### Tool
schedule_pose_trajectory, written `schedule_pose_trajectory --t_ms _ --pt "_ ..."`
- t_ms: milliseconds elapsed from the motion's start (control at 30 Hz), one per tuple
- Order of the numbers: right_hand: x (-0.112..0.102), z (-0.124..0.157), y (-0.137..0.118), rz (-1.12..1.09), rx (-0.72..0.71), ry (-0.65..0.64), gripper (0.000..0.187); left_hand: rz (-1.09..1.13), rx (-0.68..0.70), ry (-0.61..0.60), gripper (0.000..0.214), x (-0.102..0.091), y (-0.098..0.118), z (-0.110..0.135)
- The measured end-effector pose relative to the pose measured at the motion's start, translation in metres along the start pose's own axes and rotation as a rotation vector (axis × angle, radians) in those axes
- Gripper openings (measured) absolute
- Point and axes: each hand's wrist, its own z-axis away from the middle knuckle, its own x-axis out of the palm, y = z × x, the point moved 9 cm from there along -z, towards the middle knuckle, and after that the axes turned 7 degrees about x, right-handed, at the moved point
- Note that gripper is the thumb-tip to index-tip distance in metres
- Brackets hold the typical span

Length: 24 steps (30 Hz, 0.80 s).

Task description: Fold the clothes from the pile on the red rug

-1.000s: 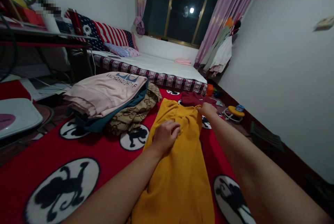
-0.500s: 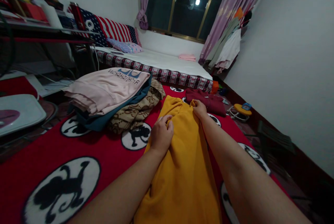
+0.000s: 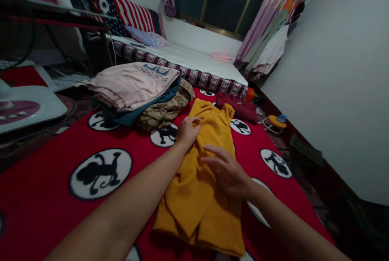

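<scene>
Near edge first: yellow garment [image 3: 197,196] lies lower centre of the frame on the red blanket [image 3: 45,212] with black monkey circles. It is turned in to a long narrow strip running up the frame. The near end is doubled and uneven, and the far end is rumpled with its neck opening standing up.

Right hand [image 3: 227,170], centre frame, is palm down over the middle of the strip with its grip apart and fingers spread. We can't tell if it presses the cloth or sits just above it. Left hand [image 3: 187,131], slightly higher and to the left, has its grip together on a fold at the strip's left edge.

We judge this partly done: the sides are in, the cloth is not yet flat, and there is no crosswise fold.

Further up, left of centre, is a clothes stack with a pink top [image 3: 133,84] over a teal piece [image 3: 133,116], and a brown patterned one [image 3: 161,113] beside it. A maroon garment [image 3: 240,109] lies just past the yellow one's far end. Beyond that are the bed [image 3: 194,60], then the window [image 3: 219,1] and curtain [image 3: 267,9] at the top.

Versus half a second ago, the right hand has let go of the far end and come back to mid-strip, now opened. The left hand has stayed at the left edge. The far end sits looser.
</scene>
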Motion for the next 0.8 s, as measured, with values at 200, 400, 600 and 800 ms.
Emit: schedule_pose_trajectory --t_ms 200,400,600,800 --pt "0.024 0.022 -0.06 0.172 -0.045 -0.091 0.046 0.206 -0.026 -0.128 0.024 0.01 -0.007 -0.003" --pt "0.019 0.031 -0.067 0.127 -0.062 -0.091 0.024 0.406 -0.08 -0.266 0.027 0.011 -0.012 -0.012" --pt "0.003 0.05 -0.084 -0.071 -0.095 -0.098 0.023 0.523 -0.124 -0.362 0.037 0.008 -0.013 -0.012" --pt "-0.03 0.03 -0.037 -0.474 0.291 0.154 0.021 0.505 -0.031 -0.443 0.041 0.019 -0.01 -0.011"
